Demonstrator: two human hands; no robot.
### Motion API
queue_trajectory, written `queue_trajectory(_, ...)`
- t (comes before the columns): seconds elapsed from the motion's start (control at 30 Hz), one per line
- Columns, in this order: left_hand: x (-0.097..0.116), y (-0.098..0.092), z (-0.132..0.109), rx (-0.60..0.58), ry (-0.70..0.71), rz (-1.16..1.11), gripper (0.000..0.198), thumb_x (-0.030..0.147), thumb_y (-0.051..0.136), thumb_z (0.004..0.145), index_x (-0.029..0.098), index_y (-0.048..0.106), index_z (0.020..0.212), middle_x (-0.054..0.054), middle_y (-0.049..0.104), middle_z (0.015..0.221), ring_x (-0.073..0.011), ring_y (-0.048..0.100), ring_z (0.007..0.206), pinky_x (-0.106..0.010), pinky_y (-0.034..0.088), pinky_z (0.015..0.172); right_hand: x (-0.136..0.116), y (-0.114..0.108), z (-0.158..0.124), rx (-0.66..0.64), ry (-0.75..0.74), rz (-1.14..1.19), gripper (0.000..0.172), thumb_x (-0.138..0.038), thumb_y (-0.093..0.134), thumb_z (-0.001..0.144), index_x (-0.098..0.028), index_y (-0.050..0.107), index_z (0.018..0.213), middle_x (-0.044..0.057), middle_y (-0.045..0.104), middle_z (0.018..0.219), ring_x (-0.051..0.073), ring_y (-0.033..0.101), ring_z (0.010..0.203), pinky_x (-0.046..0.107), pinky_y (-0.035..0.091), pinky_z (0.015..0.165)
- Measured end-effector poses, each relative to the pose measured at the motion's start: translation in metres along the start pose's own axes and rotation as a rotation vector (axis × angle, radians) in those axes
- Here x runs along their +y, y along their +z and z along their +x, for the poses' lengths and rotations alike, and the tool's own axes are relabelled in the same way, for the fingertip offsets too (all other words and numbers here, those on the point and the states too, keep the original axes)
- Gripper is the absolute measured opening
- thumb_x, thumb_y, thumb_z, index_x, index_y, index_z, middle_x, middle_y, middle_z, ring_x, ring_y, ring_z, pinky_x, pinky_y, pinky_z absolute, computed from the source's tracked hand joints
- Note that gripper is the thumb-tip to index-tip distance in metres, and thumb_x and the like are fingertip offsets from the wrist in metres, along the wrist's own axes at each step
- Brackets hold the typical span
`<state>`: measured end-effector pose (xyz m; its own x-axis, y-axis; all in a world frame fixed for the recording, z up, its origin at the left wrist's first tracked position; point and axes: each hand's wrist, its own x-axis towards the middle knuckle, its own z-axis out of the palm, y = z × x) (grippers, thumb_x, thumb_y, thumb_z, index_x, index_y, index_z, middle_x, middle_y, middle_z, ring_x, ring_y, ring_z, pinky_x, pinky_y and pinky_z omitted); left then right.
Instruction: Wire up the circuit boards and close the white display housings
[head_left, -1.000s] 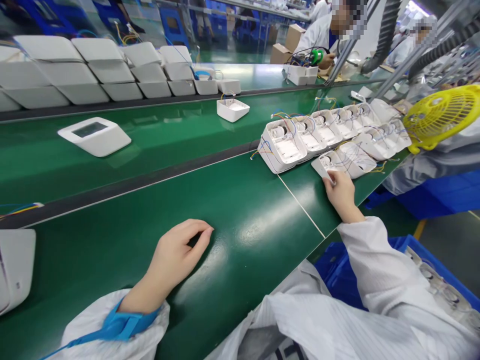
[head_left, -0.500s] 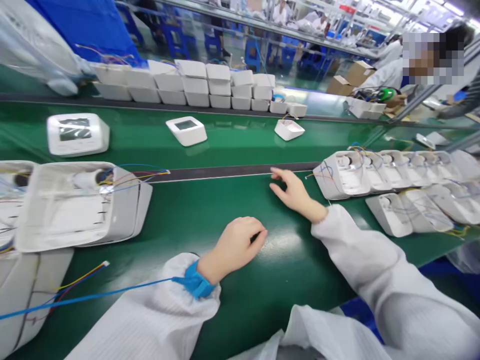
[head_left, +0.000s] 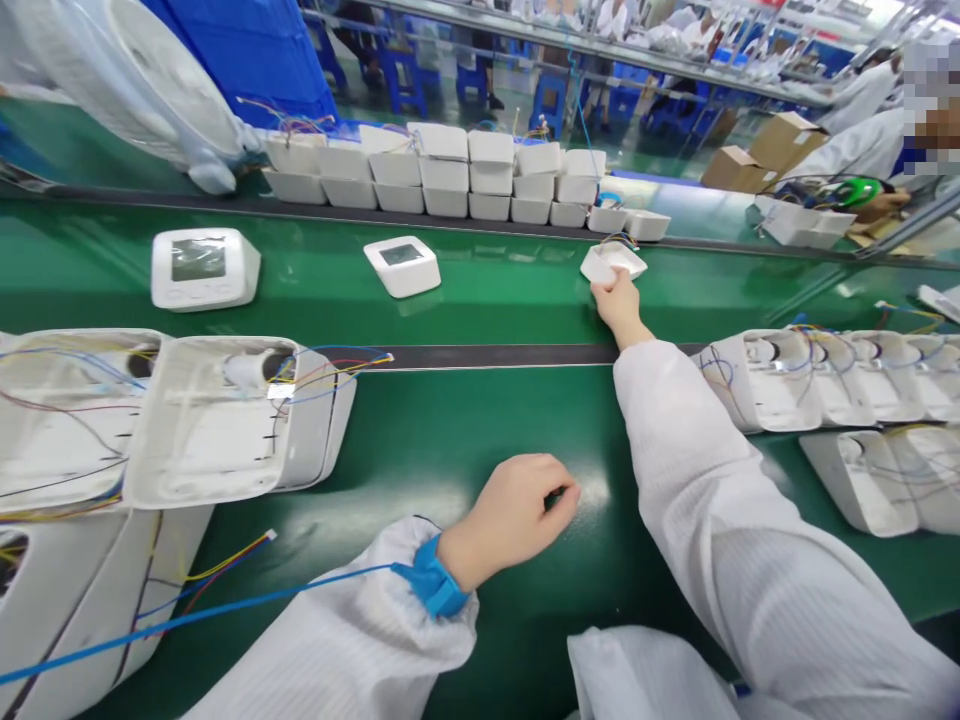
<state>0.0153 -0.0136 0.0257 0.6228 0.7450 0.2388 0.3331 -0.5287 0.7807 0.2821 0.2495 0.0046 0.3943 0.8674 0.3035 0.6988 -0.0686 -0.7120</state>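
My right hand (head_left: 619, 308) reaches over the green belt, its fingers closed on the near edge of a small white housing (head_left: 602, 265) with thin wires at its back. Lower down, my left hand (head_left: 517, 512) hovers over or rests on the green worktop (head_left: 480, 420), fingers curled with thumb and forefinger tips close together; nothing shows between them. A blue strap with a cord circles the left wrist. Farther left on the belt lie a white unit with a small screen (head_left: 405, 268) and a larger one with a screen (head_left: 206, 268).
Open white housings with wires stand at the left (head_left: 217, 430) and in rows at the right (head_left: 780, 390). Behind the belt runs a stacked row of white housings (head_left: 445, 175). A white fan (head_left: 161, 80) is at the back left; cardboard boxes (head_left: 786, 140) and a person's sleeve are at the back right.
My right hand has moved forward from above the worktop and taken hold of the small white housing. My left hand keeps its curled pose. The whole view has shifted, with things appearing farther right.
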Motion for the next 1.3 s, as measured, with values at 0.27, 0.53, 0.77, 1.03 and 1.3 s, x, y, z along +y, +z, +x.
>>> queue_trajectory(0.27, 0.001, -0.007, 0.001, 0.113, -0.034, -0.031, 0.026, 0.020, 0.050, 0.093, 0.019, 0.067, 0.072, -0.001, 0.070, 0.075, -0.0126, 0.065, 0.070, -0.026, 0.052, 0.066, -0.030, -0.016, -0.073, -0.033, -0.033, 0.478, 0.037, -0.059, 0.054, 0.089, -0.022, 0.053, 0.083, -0.001, 0.063, 0.066, 0.013, 0.059, 0.060, 0.028, 0.052, 0.065)
queue_trajectory(0.53, -0.011, -0.020, -0.007, 0.561, -0.198, -0.124, 0.029, 0.028, 0.049, 0.094, 0.019, 0.067, 0.074, 0.001, 0.063, 0.066, -0.0129, 0.058, 0.063, -0.028, 0.048, 0.062, -0.027, -0.083, -0.211, -0.169, -0.045, 0.446, 0.039, -0.051, 0.056, 0.086, -0.022, 0.049, 0.060, -0.005, 0.047, 0.055, 0.011, 0.044, 0.054, 0.025, 0.039, 0.055)
queue_trajectory(0.77, -0.003, -0.016, -0.011, 0.379, 0.006, 0.042, 0.025, 0.026, 0.053, 0.092, 0.020, 0.068, 0.072, 0.001, 0.066, 0.069, -0.0129, 0.061, 0.065, -0.028, 0.047, 0.063, 0.028, -0.184, -0.295, 0.088, 0.093, 0.271, 0.029, -0.047, 0.060, 0.079, -0.024, 0.059, 0.061, 0.001, 0.059, 0.061, 0.019, 0.052, 0.054, 0.033, 0.042, 0.050)
queue_trajectory(1.03, 0.001, -0.015, -0.010, 0.326, 0.057, 0.086, 0.027, 0.029, 0.052, 0.093, 0.021, 0.067, 0.071, 0.001, 0.067, 0.067, -0.0136, 0.063, 0.064, -0.027, 0.048, 0.061, 0.118, -0.311, -0.308, 0.650, 0.250, 0.047, 0.035, -0.045, 0.062, 0.076, -0.021, 0.048, 0.055, -0.004, 0.042, 0.052, 0.013, 0.038, 0.051, 0.028, 0.035, 0.051)
queue_trajectory(1.3, -0.001, -0.014, -0.008, 0.267, 0.075, 0.138, 0.028, 0.029, 0.052, 0.092, 0.021, 0.068, 0.071, 0.001, 0.069, 0.068, -0.0129, 0.064, 0.065, -0.026, 0.048, 0.063, 0.176, -0.353, -0.260, 0.832, 0.299, -0.069, 0.042, -0.050, 0.060, 0.075, -0.020, 0.045, 0.050, -0.007, 0.032, 0.048, 0.010, 0.030, 0.051, 0.028, 0.025, 0.050)
